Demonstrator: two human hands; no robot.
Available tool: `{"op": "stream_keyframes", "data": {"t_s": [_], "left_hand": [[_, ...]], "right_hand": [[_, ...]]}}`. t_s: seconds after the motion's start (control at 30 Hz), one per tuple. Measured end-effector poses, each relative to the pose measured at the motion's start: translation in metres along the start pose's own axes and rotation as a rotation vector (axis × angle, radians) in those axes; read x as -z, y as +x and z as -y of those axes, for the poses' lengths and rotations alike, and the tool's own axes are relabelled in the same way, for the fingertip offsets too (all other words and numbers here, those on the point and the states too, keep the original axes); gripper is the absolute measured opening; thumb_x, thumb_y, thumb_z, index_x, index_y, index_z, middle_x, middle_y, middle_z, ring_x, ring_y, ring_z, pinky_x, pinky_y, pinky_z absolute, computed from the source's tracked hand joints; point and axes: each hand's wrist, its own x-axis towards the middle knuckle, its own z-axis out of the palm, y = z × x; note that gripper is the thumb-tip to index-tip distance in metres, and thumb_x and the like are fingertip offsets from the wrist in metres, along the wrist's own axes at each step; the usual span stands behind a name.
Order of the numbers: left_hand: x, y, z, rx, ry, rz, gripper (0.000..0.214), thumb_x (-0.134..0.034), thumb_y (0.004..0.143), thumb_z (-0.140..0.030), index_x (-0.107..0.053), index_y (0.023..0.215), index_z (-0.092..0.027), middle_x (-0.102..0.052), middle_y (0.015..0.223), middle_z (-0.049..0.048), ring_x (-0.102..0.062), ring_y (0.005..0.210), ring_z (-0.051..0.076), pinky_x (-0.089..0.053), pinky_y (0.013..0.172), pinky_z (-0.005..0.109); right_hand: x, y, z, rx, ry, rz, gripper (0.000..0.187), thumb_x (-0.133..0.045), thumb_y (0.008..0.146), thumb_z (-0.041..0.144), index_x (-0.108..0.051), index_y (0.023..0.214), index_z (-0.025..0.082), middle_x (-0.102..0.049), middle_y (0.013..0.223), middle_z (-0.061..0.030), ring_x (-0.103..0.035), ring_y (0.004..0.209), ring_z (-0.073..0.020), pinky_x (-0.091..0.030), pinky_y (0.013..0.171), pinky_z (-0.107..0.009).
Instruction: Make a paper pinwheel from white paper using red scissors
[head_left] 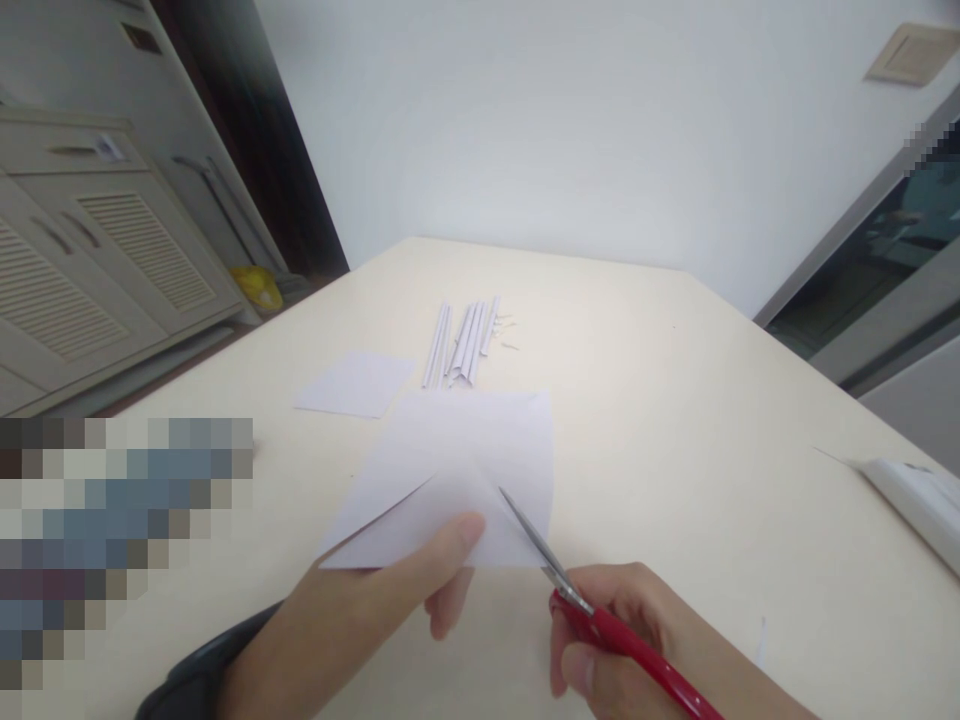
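Note:
My left hand (pixel 420 570) pinches the near edge of a white sheet of paper (pixel 480 430), thumb on top and fingers beneath. A slanting cut runs into the sheet from its near left corner. My right hand (pixel 622 640) grips a pair of scissors (pixel 630 645) with red handles. Their metal blades reach over the sheet's near right part, tips pointing toward its middle; one blade may be hidden under the paper. A dark band circles my left wrist.
Several thin rolled paper tubes (pixel 466 340) lie beyond the sheet, with small scraps beside them. A second white sheet (pixel 356 385) rests to the left on the cream table (pixel 637 420). At the far right is a white object (pixel 915 510). A wall (pixel 540 130) bounds the table's far side.

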Motion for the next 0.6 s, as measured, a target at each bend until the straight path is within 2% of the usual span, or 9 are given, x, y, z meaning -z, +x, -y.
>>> {"op": "stream_keyframes", "data": {"t_s": [0.1,0.3,0.43,0.6], "left_hand": [[0.002,0.000,0.004,-0.046,-0.037,0.008,0.052,-0.044,0.097,-0.036,-0.038,0.047,-0.021,-0.051,0.056,-0.0068,-0.062,0.065,0.013,-0.038,0.086,0.021],[0.003,0.000,-0.002,-0.049,-0.045,0.037,0.052,-0.043,0.097,-0.037,-0.036,0.048,-0.021,-0.050,0.057,-0.0060,-0.063,0.068,0.015,-0.038,0.089,0.023],[0.001,0.000,-0.012,-0.021,0.020,0.073,0.052,-0.043,0.094,-0.040,-0.038,0.046,-0.021,-0.047,0.052,-0.0053,-0.060,0.059,0.015,-0.042,0.079,0.024],[0.001,0.001,-0.014,-0.010,0.057,0.096,0.052,-0.044,0.094,-0.035,-0.041,0.044,-0.021,-0.048,0.049,-0.0054,-0.060,0.055,0.013,-0.043,0.080,0.022]], "right_hand": [[-0.001,-0.002,0.003,0.015,0.003,0.017,0.015,-0.062,0.075,0.031,-0.060,0.075,0.016,-0.048,0.056,0.0045,-0.045,0.054,-0.0108,-0.034,0.053,-0.023],[0.001,-0.004,0.007,0.104,-0.093,0.049,0.050,-0.062,0.078,0.066,-0.044,0.069,0.020,-0.035,0.063,0.0055,-0.031,0.058,-0.0105,-0.022,0.052,-0.026],[0.004,-0.003,0.002,0.176,-0.108,0.127,0.063,-0.048,0.079,0.082,-0.047,0.077,0.019,-0.037,0.066,0.0045,-0.033,0.060,-0.0115,-0.024,0.053,-0.025],[0.003,-0.008,0.008,0.133,-0.201,0.111,0.070,-0.041,0.077,0.086,-0.055,0.084,0.018,-0.043,0.073,0.0003,-0.039,0.066,-0.0142,-0.030,0.054,-0.025]]}}
